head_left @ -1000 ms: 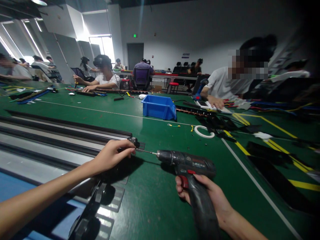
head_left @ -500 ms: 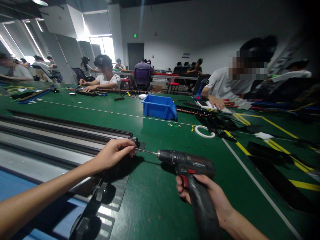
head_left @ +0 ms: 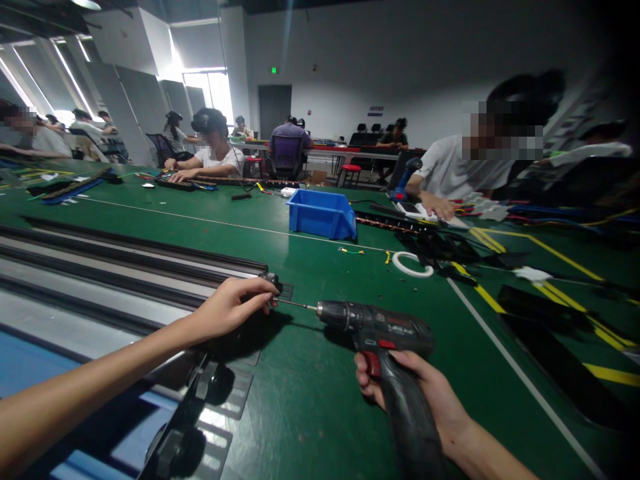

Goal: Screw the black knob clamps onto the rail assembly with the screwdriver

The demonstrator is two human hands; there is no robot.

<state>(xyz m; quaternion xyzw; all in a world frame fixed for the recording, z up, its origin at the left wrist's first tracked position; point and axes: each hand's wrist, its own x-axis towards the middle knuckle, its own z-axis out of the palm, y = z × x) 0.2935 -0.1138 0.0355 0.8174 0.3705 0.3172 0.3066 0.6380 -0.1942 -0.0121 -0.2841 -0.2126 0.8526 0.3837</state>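
My right hand [head_left: 425, 393] is wrapped around the grip of a black cordless drill [head_left: 375, 325], its fingers beside the red trigger. A long thin driver bit [head_left: 300, 305] sticks out of the chuck toward the left. At the bit's far end, the fingertips of my left hand [head_left: 240, 303] are pinched together; what lies between them is too small to make out. Below and behind that hand are long black-and-silver metal rails [head_left: 125, 267]. Their near end carries a slotted metal bracket [head_left: 235, 393] and dark round knobs [head_left: 175, 453].
A blue plastic bin [head_left: 323, 215] stands on the green table [head_left: 310, 413] ahead. Right of it lie a white tape ring [head_left: 413, 264], short yellow-green wires [head_left: 351, 251] and black parts. Across the table, a person in a white shirt [head_left: 460, 167] works near a blue power tool [head_left: 404, 180].
The view has shifted very slightly, so everything sits a little further right. Both hands and the drill keep the same pose relative to each other.
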